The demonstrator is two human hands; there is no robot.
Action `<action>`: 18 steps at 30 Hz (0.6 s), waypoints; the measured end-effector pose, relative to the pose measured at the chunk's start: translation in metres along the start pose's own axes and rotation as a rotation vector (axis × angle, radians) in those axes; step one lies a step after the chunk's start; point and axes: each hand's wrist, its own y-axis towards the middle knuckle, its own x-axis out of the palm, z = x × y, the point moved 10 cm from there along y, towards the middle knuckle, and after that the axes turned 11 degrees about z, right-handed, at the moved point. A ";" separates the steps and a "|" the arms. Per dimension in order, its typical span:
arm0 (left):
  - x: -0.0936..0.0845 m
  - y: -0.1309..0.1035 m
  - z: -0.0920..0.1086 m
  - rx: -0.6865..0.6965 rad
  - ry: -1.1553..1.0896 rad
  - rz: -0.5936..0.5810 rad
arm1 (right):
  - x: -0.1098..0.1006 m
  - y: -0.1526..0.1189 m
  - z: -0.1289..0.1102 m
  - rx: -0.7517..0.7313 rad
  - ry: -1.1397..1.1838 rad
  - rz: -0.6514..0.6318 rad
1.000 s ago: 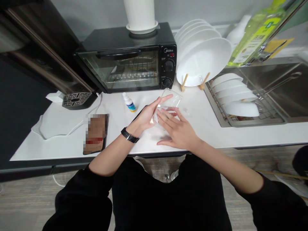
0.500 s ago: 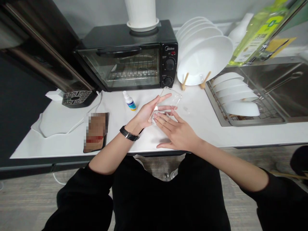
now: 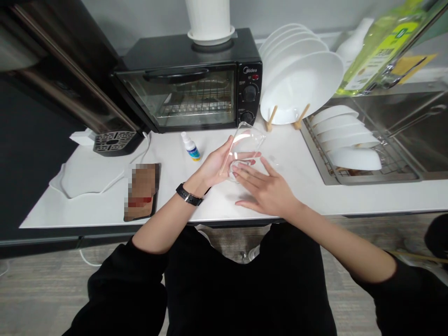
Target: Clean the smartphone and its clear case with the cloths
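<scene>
A clear phone case (image 3: pixel 247 140) is held tilted above the white counter by my left hand (image 3: pixel 219 163), whose fingers show through it from behind. A ring-like part sits near the case's lower end. My right hand (image 3: pixel 264 189) lies against that lower end with its fingertips, the thumb spread away below. Left of my hands stands a small white spray bottle (image 3: pixel 192 148) with a blue and yellow label. Farther left a phone (image 3: pixel 142 192) lies on the counter, its face partly pixelated.
Behind the hands is a black toaster oven (image 3: pixel 185 100). White plates (image 3: pixel 301 88) stand in a wooden rack beside it. Bowls (image 3: pixel 353 158) sit in a rack at the sink (image 3: pixel 427 154). A dark appliance (image 3: pixel 115 142) stands at the left, near a white cable.
The view has shifted slightly. The case has tilted a little and shows more glare, and my right hand's fingers have slid slightly to the right over its lower end.
</scene>
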 end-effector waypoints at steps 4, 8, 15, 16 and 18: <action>0.001 0.004 -0.009 -0.001 0.036 0.000 | -0.013 0.001 0.050 0.204 -0.103 0.050; 0.001 0.006 -0.011 0.013 -0.009 0.016 | -0.001 0.008 0.032 0.224 -0.066 0.063; 0.007 0.003 0.000 0.104 -0.098 0.013 | 0.009 0.015 0.010 0.139 -0.013 -0.020; 0.008 0.004 -0.001 0.104 -0.104 0.017 | 0.006 0.017 0.021 0.183 -0.042 -0.010; 0.008 0.006 -0.004 0.107 -0.117 0.030 | 0.001 0.021 0.035 0.257 -0.080 0.015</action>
